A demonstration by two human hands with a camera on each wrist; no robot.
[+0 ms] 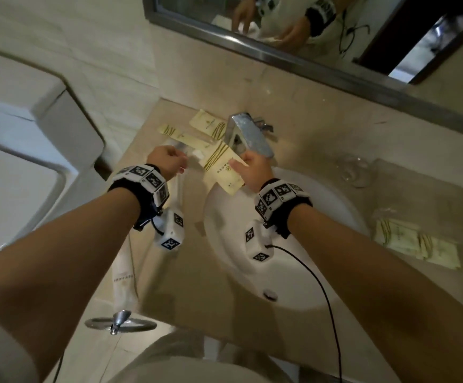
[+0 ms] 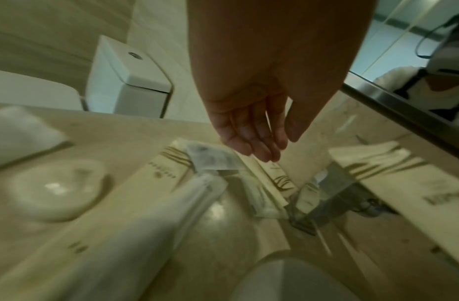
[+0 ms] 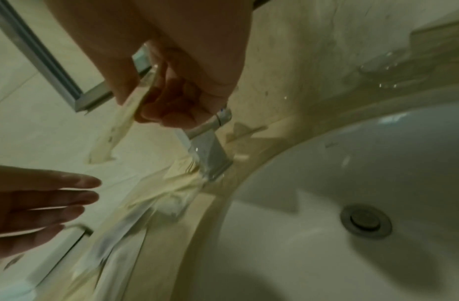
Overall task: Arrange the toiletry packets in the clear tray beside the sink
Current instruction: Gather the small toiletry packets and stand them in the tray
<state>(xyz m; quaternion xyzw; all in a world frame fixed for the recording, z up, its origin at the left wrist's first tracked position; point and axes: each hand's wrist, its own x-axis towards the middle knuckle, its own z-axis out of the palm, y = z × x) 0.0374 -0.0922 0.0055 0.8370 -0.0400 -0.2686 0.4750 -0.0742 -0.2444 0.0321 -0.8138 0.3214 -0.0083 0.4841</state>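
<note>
My right hand pinches a cream packet with green stripes between thumb and fingers, in the air in front of the faucet; the right wrist view shows the same packet edge-on. My left hand hovers beside it with straight fingers and holds nothing. Under it several more cream and clear-wrapped packets lie in a loose pile left of the faucet. The clear tray's edges are too faint to make out.
The white sink basin lies under my right wrist. More packets and a glass sit on the counter to its right. A long white packet, soap dish and folded towel are on the left; a toilet stands beyond.
</note>
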